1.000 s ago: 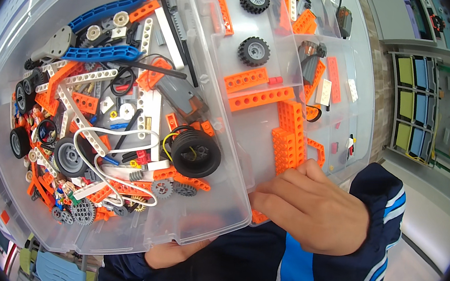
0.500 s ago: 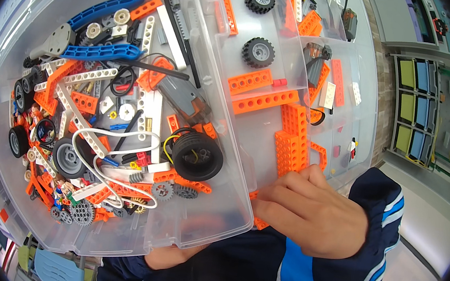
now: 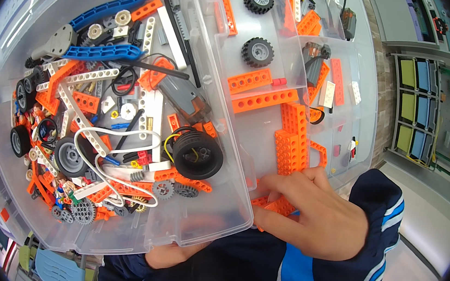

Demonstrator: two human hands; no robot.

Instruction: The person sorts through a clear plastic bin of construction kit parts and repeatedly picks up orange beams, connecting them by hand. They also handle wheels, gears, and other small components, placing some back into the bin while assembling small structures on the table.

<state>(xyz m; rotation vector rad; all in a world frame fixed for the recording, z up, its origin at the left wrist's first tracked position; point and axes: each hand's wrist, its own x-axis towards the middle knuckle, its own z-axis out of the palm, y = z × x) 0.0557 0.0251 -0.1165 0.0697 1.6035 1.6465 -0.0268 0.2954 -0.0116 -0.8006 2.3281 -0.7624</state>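
My right hand (image 3: 315, 218) reaches into the near end of the clear sorting tray (image 3: 261, 139). Its thumb and curled fingers are around orange studded bricks (image 3: 282, 206), partly hidden by the hand. Just beyond the fingertips, more orange studded bricks (image 3: 290, 147) stand in a stepped row, with an angled orange piece (image 3: 318, 155) beside them. Of my left hand (image 3: 174, 255), only the back part shows, below the near edge of the clear bin (image 3: 210, 231). Its fingers are hidden behind the bin.
The bin holds mixed building parts: a blue-armed grey tool (image 3: 105, 51), a black wheel (image 3: 197, 155), a white cord (image 3: 119, 131) and gears (image 3: 83, 212). Farther up the tray are two small tyres (image 3: 257, 52) and orange beams (image 3: 264, 102). A drawer rack (image 3: 416, 106) stands at right.
My right thumb and fingers have parted and shifted slightly, showing more of the orange bricks between them. The bin and its parts look almost unmoved.
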